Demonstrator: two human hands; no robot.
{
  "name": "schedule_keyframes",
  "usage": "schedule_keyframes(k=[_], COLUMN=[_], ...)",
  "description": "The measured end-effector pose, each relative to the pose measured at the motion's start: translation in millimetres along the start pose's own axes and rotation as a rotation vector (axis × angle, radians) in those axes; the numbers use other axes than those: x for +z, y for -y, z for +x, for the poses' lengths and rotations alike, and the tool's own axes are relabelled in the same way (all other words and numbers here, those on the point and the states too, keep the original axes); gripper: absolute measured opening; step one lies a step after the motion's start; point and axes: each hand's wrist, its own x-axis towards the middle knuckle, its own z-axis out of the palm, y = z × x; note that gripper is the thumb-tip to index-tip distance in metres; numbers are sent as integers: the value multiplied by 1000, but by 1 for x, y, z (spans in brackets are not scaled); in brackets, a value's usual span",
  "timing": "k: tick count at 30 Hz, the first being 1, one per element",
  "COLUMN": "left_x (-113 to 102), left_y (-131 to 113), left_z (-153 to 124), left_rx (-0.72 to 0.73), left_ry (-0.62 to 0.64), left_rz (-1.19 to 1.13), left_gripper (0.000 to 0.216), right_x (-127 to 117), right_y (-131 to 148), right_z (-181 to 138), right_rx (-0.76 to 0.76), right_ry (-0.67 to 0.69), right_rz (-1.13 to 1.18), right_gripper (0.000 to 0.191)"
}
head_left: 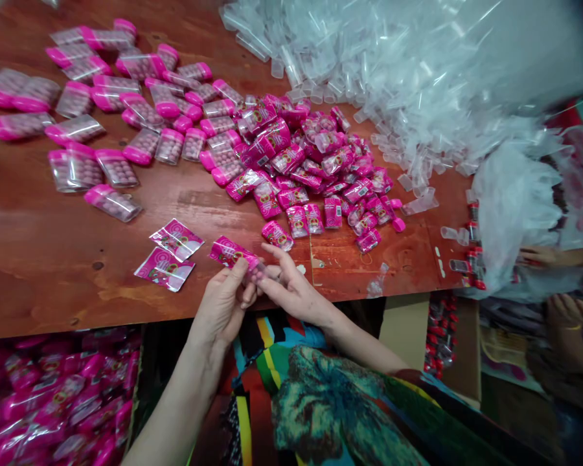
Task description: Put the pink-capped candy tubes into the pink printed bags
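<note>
My left hand point(223, 301) and my right hand point(291, 288) meet at the near edge of a red-brown wooden table point(39, 259). Between them they pinch a small clear candy tube point(257, 268) that sits partly inside a pink printed wrapper point(228, 251). Both hands have their fingers closed on it. Two flat pink wrappers point(172, 252) lie on the table just left of my left hand. A heap of wrapped pink tubes point(315, 171) lies beyond my right hand.
Unwrapped tubes with pink caps point(121, 110) are spread over the far left of the table. A big pile of clear plastic tubes point(393, 84) fills the back right. A box of pink packets point(53, 401) stands below left. Another person's hands point(554, 278) work at the right.
</note>
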Motion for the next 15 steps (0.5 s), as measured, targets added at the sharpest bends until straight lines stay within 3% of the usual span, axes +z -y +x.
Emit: schedule_keyframes(k=[3,8,15], left_x=[-1,0,4], left_y=[-1,7,8], left_z=[1,-2,-6], left_rx=[8,-4,13], left_ry=[15,6,12], left_rz=[47,158,150], left_gripper=[57,61,47], right_x=[2,8,2], right_y=[-5,-9,-13], right_z=[-2,6,7], right_rx=[65,149,114], right_ry=[4,-14,-55], right_rz=[102,365,300], right_gripper=[67,77,74])
